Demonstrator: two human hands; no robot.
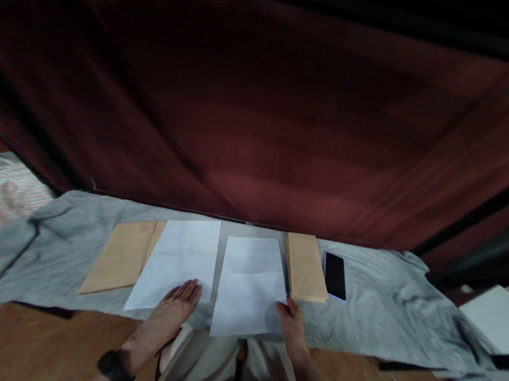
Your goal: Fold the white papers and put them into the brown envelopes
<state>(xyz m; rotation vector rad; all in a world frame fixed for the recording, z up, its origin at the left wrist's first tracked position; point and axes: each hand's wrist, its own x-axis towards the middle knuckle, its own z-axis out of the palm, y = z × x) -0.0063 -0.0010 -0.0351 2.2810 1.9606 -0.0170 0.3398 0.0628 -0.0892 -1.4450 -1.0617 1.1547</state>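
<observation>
My left hand (182,300) lies with its fingers stretched out over the lower right part of a white sheet of paper (184,250), holding nothing. To its right is a second white sheet (248,287) with a fold line across its middle. My right hand (291,318) pinches this creased sheet at its lower right edge, thumb on top. Just beyond those fingers stands a stack of brown envelopes (306,266). More brown envelopes (120,255) lie at the left, partly covered by the left sheet.
A phone (335,276) with a dark screen lies right of the envelope stack. Grey cloth (383,301) covers the low surface. Dark red fabric (261,124) rises behind it. A striped cloth (6,192) is at far left, a white flat object (498,316) at far right.
</observation>
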